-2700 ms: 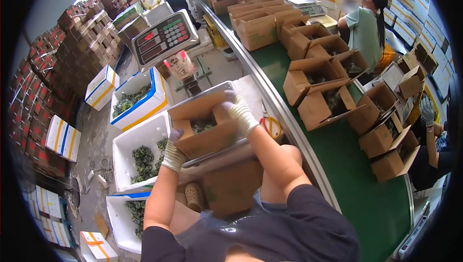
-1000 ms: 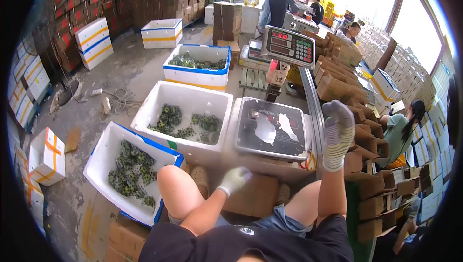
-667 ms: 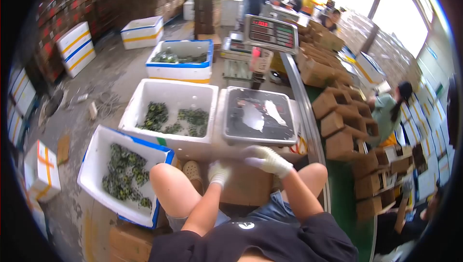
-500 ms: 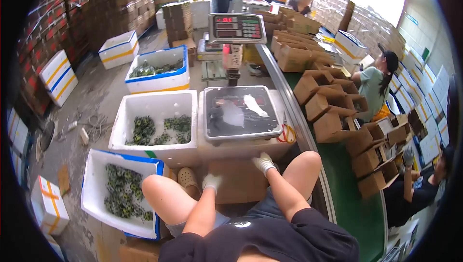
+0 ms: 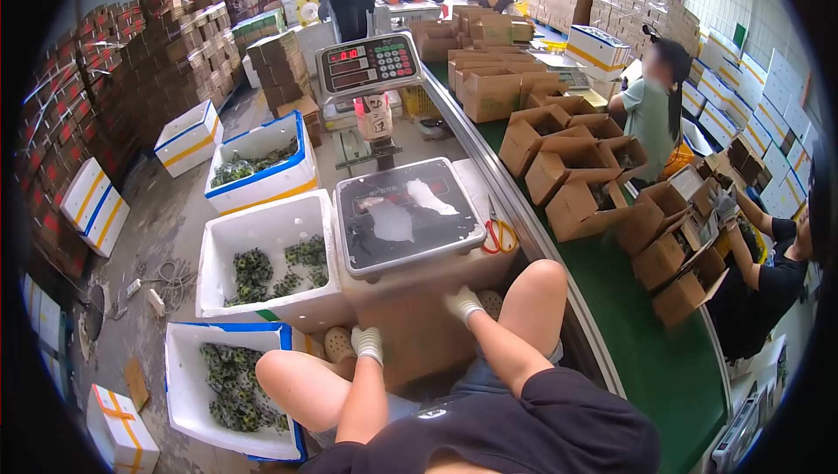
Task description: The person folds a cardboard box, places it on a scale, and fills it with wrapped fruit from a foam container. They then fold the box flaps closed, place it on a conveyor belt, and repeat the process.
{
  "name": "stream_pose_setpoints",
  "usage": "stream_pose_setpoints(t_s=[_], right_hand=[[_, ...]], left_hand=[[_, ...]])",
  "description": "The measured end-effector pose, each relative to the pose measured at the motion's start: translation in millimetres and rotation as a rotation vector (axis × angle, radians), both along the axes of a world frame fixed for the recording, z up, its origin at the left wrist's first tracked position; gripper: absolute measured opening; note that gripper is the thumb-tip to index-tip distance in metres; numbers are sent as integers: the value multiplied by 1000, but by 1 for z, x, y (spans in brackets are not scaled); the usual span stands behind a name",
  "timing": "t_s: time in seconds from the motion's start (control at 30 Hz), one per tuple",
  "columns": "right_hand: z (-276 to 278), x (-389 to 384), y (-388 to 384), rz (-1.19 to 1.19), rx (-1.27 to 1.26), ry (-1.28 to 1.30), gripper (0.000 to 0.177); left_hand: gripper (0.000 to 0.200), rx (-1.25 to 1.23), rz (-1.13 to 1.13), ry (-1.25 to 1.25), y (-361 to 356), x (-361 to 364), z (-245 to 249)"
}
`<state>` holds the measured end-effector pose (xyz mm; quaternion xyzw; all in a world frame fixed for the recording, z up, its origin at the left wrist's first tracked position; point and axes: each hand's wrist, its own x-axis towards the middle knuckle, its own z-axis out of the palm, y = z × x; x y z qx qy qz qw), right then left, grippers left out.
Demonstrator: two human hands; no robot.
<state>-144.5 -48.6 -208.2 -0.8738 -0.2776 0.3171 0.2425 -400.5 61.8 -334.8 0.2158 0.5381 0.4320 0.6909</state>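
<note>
Between my knees, in front of the scale stand, is a brown cardboard box (image 5: 415, 334), blurred by motion. My left hand (image 5: 367, 343), in a white knit glove, grips its left side. On its upper right side is my right hand (image 5: 463, 303), gloved too and somewhat smeared; its fingertips are partly lost against the cardboard. Just beyond stands a platform scale (image 5: 410, 243) with two pieces of white film (image 5: 431, 197) on its dark plate. Its lit display (image 5: 368, 64) rises behind. Red-and-yellow-handled scissors (image 5: 499, 235) lie right of the plate.
Foam boxes (image 5: 271, 310) holding dark green produce (image 5: 253, 275) stand to my left. On the right, a green conveyor (image 5: 602, 299) with a metal rail carries several open cartons (image 5: 589, 208). Two co-workers (image 5: 653, 116) are beyond it. Stacked cartons (image 5: 131, 81) line the back left.
My view has turned and tilted, shifting the scale left in the picture. Both my hands remain at the cardboard box. The near co-worker's gloved hand has moved to the cartons.
</note>
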Motion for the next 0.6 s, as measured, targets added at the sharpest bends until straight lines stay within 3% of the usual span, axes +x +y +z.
stream_pose_setpoints(t_s=[0.03, 0.07, 0.1, 0.13, 0.17, 0.2, 0.23, 0.27, 0.33, 0.37, 0.43, 0.5, 0.6], right_hand=[[5, 3, -1, -79, 107, -9, 69], [-3, 8, 5, -182, 220, -61, 67], [-21, 22, 17, -239, 498, 82, 58], [-27, 35, 25, -332, 974, 444, 47], [43, 23, 11, -305, 953, 670, 41], [104, 10, -3, -195, 942, 710, 41], [135, 7, -10, -91, 930, 750, 40], [127, 16, -5, 167, 839, 547, 41], [94, 37, -1, 629, 572, 65, 38], [101, 32, -2, 813, 365, -41, 37], [136, 18, -8, 1150, -58, -278, 35], [117, 13, -15, 1124, -108, -297, 33], [106, 16, -8, 1124, 132, -80, 43]], left_hand=[[31, -54, 203, -426, 7, 0, -8], [20, -158, 337, -728, -3, 7, 50], [20, 3, 299, -547, -11, 13, 81], [19, 155, 272, -358, -17, 16, 102], [19, 295, 248, -161, -19, 12, 109], [19, 242, 354, -451, -5, 7, 71], [19, 331, 187, -113, -1, 4, 66], [20, 397, 11, 229, -1, 3, 64], [21, 349, -241, -44, 8, 5, 35], [22, 249, -288, -663, 25, 14, -7], [22, 117, -348, -510, 7, 18, 53], [25, 101, -367, -464, -4, 21, 77], [33, 169, -396, -351, -14, 20, 110]])
